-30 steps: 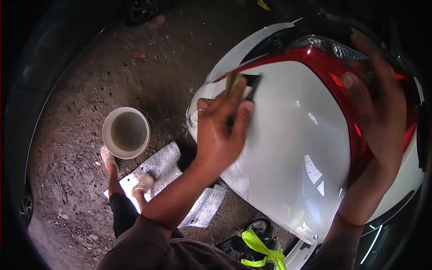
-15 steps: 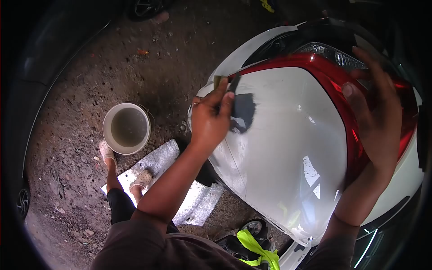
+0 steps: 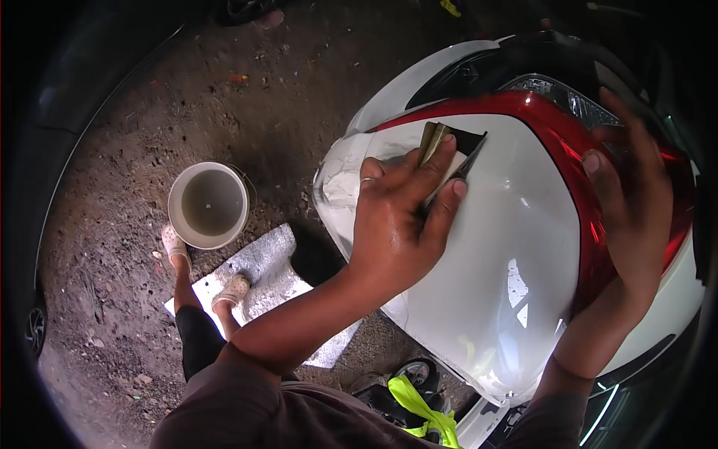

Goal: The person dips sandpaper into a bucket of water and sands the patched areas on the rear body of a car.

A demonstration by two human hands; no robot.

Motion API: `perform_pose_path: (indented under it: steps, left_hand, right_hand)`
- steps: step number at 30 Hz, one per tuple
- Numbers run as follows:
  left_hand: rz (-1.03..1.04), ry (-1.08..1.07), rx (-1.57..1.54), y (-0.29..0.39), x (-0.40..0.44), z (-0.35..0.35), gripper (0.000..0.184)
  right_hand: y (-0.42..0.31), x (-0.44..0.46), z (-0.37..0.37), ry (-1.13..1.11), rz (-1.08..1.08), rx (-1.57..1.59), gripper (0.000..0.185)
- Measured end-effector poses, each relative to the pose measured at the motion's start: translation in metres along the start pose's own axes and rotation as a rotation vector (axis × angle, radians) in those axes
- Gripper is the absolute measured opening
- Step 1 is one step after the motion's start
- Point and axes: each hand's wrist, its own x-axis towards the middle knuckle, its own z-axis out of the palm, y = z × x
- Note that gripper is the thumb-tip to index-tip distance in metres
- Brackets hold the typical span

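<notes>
A dark folded sheet is pinched between the thumb and fingers of the left hand, over the far left part of the white panel. It is judged light and thin, springy at its folds, perhaps slippery if wet; it is best gripped across the doubled layers. The right hand is held spread by the red light; whether contact is made cannot be told.
</notes>
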Motion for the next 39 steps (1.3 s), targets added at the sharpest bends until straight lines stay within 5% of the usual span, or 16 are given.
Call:
perform_pose_path:
  steps: [2,4,5,8,9,10,12,16,20,22,25,32,37,39]
  left_hand:
    - [0.011,0.042,0.005,-0.025,-0.001,0.001,0.045]
    - [-0.433,-0.026,-0.119,-0.072,-0.008,-0.005,0.044]
    - [-0.447,-0.011,-0.097,-0.086,-0.012,-0.001,0.043]
    - [-0.345,-0.067,-0.148,-0.048,-0.003,-0.004,0.042]
    - [-0.051,0.002,-0.013,-0.025,0.002,-0.004,0.044]
    - [0.03,0.019,-0.013,-0.011,0.0,0.0,0.046]
    - [0.002,0.01,-0.031,-0.021,-0.004,-0.002,0.045]
    - [-0.384,0.012,-0.107,-0.076,-0.016,-0.009,0.043]
    - [0.027,-0.001,-0.015,-0.013,0.0,-0.001,0.048]
    - [0.032,0.012,-0.007,-0.022,-0.003,0.0,0.048]
    - [-0.446,0.028,-0.099,-0.099,-0.026,-0.002,0.049]
    - [0.027,0.057,-0.021,-0.023,-0.009,0.002,0.047]
    - [-0.252,0.031,0.025,-0.068,-0.026,-0.005,0.045]
    - [-0.115,0.034,0.012,-0.042,-0.019,-0.001,0.046]
  right_hand:
    - [0.0,0.001,0.0,0.014,0.023,0.069,0.055]
    - [0.002,0.002,0.001,0.027,0.006,0.069,0.054]
    - [0.002,0.002,0.001,0.032,-0.006,0.062,0.054]
    - [0.001,0.002,-0.001,0.013,0.004,0.052,0.053]
    - [0.0,0.001,0.0,-0.005,0.015,0.05,0.053]
    - [0.002,0.002,-0.001,-0.006,0.01,0.065,0.054]
    - [0.002,0.003,0.0,-0.004,-0.007,0.079,0.054]
    - [0.003,0.0,0.001,0.025,0.003,0.082,0.055]
    - [0.001,0.003,0.0,-0.011,0.022,0.105,0.055]
    - [0.002,0.0,0.003,-0.008,0.045,0.178,0.054]
    - [0.004,0.004,0.0,0.027,0.006,0.135,0.054]
    - [0.006,0.002,0.001,-0.027,0.034,0.103,0.054]
    - [0.008,0.0,-0.001,-0.022,0.027,0.094,0.052]
    - [0.008,0.004,0.001,-0.017,0.011,0.05,0.052]
